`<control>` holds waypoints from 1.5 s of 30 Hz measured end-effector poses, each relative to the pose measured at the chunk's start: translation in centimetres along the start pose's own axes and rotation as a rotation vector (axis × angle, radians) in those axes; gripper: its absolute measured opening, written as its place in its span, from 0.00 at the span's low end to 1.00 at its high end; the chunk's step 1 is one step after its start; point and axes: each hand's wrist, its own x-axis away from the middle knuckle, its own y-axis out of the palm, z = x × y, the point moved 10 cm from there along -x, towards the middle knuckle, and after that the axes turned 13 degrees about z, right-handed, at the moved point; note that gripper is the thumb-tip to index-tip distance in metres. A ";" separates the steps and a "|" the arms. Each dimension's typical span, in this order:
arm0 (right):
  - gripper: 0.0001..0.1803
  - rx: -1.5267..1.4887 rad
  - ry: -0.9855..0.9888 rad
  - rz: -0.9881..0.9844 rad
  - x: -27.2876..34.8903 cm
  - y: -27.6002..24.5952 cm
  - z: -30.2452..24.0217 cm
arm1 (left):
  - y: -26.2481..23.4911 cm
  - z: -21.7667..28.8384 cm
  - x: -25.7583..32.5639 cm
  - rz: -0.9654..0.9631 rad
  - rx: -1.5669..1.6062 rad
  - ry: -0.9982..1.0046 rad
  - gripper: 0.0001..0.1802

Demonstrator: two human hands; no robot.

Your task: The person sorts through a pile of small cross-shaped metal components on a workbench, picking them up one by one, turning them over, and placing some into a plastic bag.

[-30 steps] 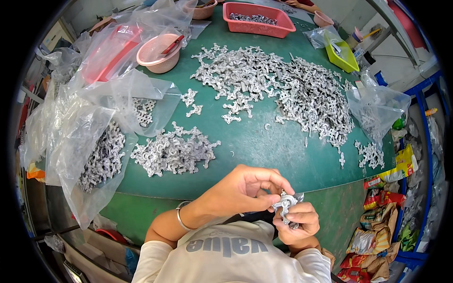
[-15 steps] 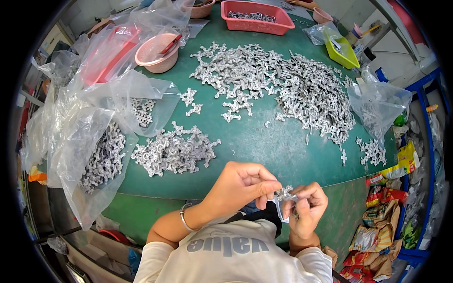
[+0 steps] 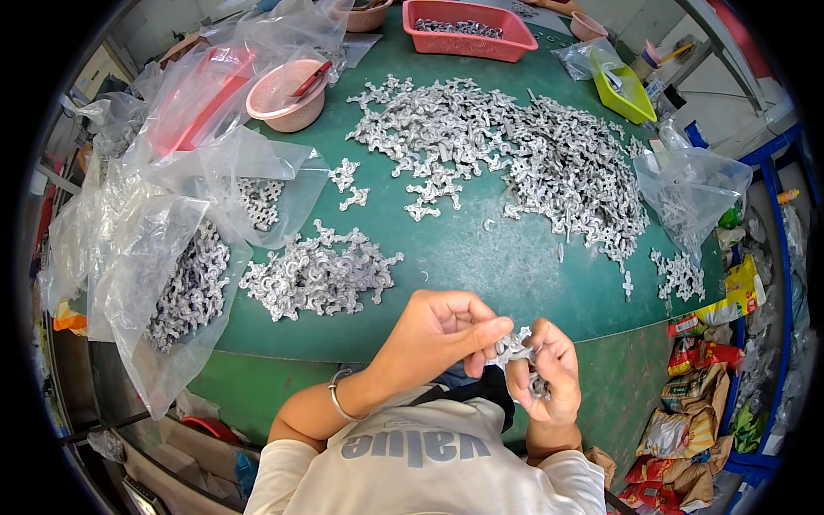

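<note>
My left hand [image 3: 446, 330] is closed in front of my body, thumb and fingers pinching a small grey metal casting [image 3: 515, 345] with lobed ends. Close beside it, my right hand [image 3: 556, 371] is curled, its fingertips at the casting's right side. More grey castings [image 3: 539, 386] show in the right palm, partly hidden by the fingers. Beyond my left hand lies a small heap of similar castings [image 3: 319, 273] on the green table [image 3: 463, 257]. A much larger heap [image 3: 566, 163] spreads across the table's far middle and right.
Clear plastic bags [image 3: 163, 257] with castings crowd the left; another bag [image 3: 691, 193] lies right. A pink bowl [image 3: 287, 94], a red tray [image 3: 468, 34] of metal pieces and a yellow-green basket [image 3: 627, 93] stand farther back. Blue shelving [image 3: 777, 283] and bright packages line the right.
My right hand has shifted slightly left and turned, bringing its fingers more upright. The casting in my left fingers shows more fully. A pale strip below the hands is now mostly hidden.
</note>
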 end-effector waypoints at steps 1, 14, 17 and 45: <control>0.09 -0.003 -0.016 0.004 0.0 0.0 -0.1 | -0.1 0.0 0.0 -0.007 0.002 0.010 0.07; 0.18 0.909 -0.979 -0.012 4.4 3.4 -5.6 | 0.5 0.8 1.0 -0.126 0.112 0.040 0.09; 0.19 0.910 -1.005 -0.018 4.6 3.6 -5.6 | 0.9 1.3 1.1 -0.158 0.124 0.080 0.09; 0.14 0.173 -0.305 0.094 -0.1 -0.2 -1.7 | -0.2 -0.3 -0.2 0.022 0.028 0.123 0.08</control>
